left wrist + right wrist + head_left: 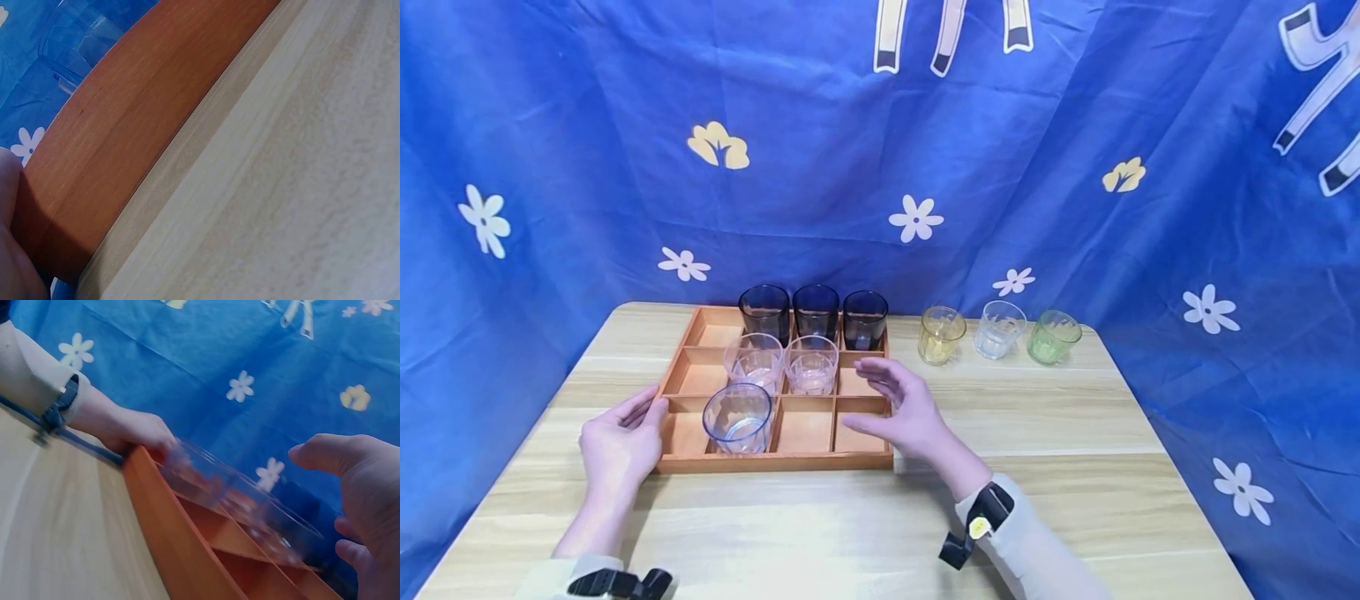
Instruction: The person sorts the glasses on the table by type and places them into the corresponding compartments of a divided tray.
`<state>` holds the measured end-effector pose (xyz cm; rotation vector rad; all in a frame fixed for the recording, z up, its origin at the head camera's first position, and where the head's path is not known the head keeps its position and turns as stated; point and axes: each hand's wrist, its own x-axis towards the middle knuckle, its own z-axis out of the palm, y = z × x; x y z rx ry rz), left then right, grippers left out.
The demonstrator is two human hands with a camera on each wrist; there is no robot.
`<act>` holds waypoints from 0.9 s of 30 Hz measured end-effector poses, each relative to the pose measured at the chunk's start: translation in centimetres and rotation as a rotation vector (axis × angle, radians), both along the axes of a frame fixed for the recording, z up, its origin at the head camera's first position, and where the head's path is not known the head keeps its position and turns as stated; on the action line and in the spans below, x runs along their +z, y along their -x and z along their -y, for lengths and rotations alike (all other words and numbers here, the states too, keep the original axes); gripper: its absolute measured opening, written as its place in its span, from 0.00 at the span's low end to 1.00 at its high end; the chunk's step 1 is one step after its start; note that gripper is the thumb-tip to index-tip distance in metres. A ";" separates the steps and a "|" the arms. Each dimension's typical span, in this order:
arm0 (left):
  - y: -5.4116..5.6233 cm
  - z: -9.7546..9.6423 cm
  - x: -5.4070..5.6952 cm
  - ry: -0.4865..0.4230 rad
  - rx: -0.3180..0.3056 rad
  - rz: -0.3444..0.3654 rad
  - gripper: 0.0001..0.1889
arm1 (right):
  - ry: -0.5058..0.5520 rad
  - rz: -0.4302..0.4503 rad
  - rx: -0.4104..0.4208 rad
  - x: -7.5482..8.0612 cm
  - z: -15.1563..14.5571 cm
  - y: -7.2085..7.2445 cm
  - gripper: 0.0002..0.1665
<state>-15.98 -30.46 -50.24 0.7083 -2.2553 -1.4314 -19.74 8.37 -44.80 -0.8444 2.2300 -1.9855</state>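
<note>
A divided wooden tray (820, 461) lies on the table. My left hand (622, 442) holds its left side near the front corner, with the thumb against the wall. Over its right end hovers my right hand (906, 408), thumb and fingers spread apart and nothing between them. Three dark glasses (816, 312) stand in the back row. In the middle row are two clear pinkish glasses (812, 367). One clear glass with a blue rim (739, 421) sits in the front row, second compartment from the left.
Right of the tray, near the table's back edge, stand a yellow glass (942, 335), a clear pale-blue glass (999, 331) and a green glass (1053, 338). A blue patterned curtain (820, 200) hangs behind the wooden table (1037, 417).
</note>
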 end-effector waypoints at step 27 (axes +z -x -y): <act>-0.3 -0.3 0.4 0.016 0.005 0.011 0.19 | 0.091 -0.075 -0.436 -2.9 -11.0 5.9 0.43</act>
